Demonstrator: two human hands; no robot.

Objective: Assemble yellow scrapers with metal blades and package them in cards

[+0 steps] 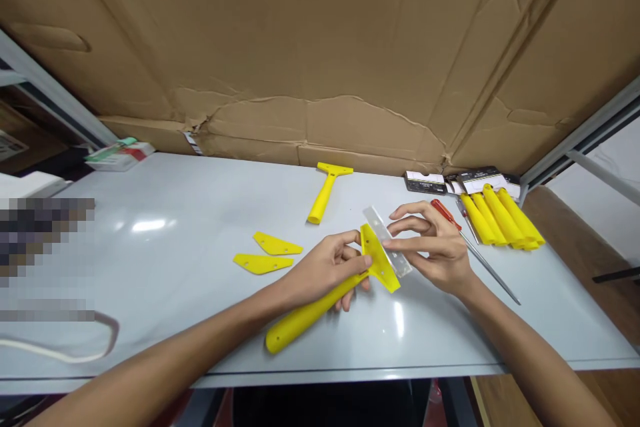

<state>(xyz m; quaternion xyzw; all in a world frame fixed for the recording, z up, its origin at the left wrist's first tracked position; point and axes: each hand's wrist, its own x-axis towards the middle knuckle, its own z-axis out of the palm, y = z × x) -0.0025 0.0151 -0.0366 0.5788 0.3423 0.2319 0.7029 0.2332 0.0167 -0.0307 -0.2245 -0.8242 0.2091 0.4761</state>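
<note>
My left hand [333,267] is closed around the neck of a yellow scraper [310,317], its wide head tilted up to the right. A flat metal blade [375,223] lies along the outer edge of that head, overlapping it. My right hand [433,243] has its fingers on the blade, pinching it near the middle. Left of my left hand, two yellow plates [277,244] with small holes lie on the table. Behind my hands rests a second yellow scraper [325,195], its head toward the cardboard.
On the grey table [165,213], a red-handled screwdriver [490,267] lies right of my right hand. Several yellow handles [500,217] and black-and-white packets [425,182] sit at the back right. Cardboard [310,47] stands behind; a small box [120,155] is at the back left.
</note>
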